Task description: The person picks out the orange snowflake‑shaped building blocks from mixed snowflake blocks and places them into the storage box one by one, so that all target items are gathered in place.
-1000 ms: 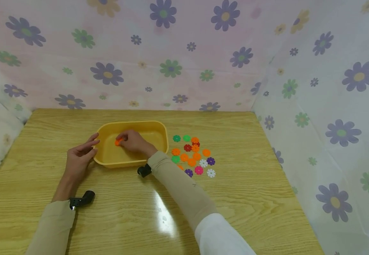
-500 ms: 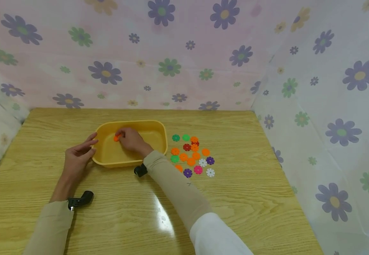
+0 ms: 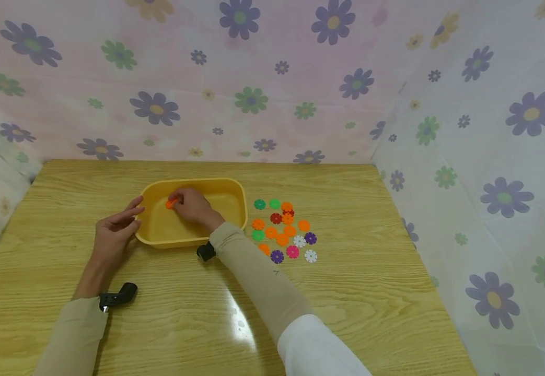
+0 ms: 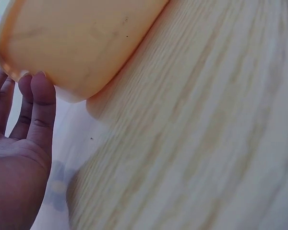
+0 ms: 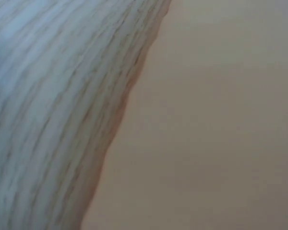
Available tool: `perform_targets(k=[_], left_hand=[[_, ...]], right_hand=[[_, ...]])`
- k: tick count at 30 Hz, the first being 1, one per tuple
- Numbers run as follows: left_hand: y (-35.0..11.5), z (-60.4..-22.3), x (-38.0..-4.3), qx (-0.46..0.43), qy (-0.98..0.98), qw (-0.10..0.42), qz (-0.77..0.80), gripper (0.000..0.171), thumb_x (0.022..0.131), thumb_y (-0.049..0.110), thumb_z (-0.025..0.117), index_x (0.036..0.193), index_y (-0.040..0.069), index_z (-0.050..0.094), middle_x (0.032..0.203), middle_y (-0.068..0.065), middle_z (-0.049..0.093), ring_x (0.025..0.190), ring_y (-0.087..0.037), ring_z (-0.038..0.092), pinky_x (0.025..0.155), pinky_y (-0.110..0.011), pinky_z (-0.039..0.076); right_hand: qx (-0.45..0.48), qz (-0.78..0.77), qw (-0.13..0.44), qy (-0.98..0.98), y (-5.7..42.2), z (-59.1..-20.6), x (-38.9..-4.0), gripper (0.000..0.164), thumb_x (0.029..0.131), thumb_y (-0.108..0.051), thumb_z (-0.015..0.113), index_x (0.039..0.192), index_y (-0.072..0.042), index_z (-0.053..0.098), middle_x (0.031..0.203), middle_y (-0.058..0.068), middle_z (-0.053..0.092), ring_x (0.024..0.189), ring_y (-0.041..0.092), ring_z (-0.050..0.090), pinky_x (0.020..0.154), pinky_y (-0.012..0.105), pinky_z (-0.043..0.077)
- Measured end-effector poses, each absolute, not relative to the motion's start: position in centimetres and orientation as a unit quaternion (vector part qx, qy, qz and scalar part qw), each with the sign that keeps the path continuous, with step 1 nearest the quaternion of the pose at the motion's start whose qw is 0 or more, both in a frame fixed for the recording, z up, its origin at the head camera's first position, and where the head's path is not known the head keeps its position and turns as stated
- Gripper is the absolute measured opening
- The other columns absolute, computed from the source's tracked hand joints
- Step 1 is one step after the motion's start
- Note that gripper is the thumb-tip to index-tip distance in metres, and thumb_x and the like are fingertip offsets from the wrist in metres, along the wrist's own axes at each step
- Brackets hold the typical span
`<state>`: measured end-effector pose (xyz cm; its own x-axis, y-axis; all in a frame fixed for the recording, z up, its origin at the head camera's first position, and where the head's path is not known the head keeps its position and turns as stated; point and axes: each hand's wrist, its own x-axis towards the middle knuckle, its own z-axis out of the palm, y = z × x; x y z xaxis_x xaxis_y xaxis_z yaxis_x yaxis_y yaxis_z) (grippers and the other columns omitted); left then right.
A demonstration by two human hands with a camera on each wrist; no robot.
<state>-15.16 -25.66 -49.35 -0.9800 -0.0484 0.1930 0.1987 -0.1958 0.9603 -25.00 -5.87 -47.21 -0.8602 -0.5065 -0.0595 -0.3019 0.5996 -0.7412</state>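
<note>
A yellow plastic basin [image 3: 227, 209] stands on the table, left of centre in the head view. Inside it my right hand [image 3: 194, 206] reaches down and pinches an orange notched snowflake disc [image 3: 170, 204] near the left end of the floor. My left hand [image 3: 114, 232] rests at the basin's left end, its fairly straight fingertips right at the rim. The left wrist view shows fingers [image 4: 42, 103] against the outside of the basin wall [image 4: 81, 43]. In the right wrist view the basin's side [image 5: 206, 120] fills the right part, and the hand is out of sight.
Right of the basin lie several loose snowflake discs, among them a dark green one [image 3: 259, 204], a pink one [image 3: 292, 251], a purple one [image 3: 310, 238] and a white one [image 3: 310, 256]. Flowered cloth [image 3: 253, 68] encloses the wooden table [image 3: 357, 292] at the back and sides.
My right hand has shifted slightly left and back inside the basin with the orange snowflake disc in its fingers. The left hand stays at the rim.
</note>
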Motion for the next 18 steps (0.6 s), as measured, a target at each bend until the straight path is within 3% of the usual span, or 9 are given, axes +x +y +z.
perform_targets(k=[18], left_hand=[[-25.59,-49.39,-15.23,-0.061,-0.633,0.087,-0.767,0.028,0.095,-0.01,0.063,0.122,-0.014,0.066,0.135,0.007,0.067,0.134,0.0,0.053,0.105,-0.01,0.041]], right_hand=[[-0.229,-0.38,0.14,0.885,-6.31,-47.1,-24.88,0.018,0.102,-0.022,0.065,0.115,-0.014,0.074,0.11,-0.001,0.073,0.096,0.007,0.064,0.08,0.013,0.046]])
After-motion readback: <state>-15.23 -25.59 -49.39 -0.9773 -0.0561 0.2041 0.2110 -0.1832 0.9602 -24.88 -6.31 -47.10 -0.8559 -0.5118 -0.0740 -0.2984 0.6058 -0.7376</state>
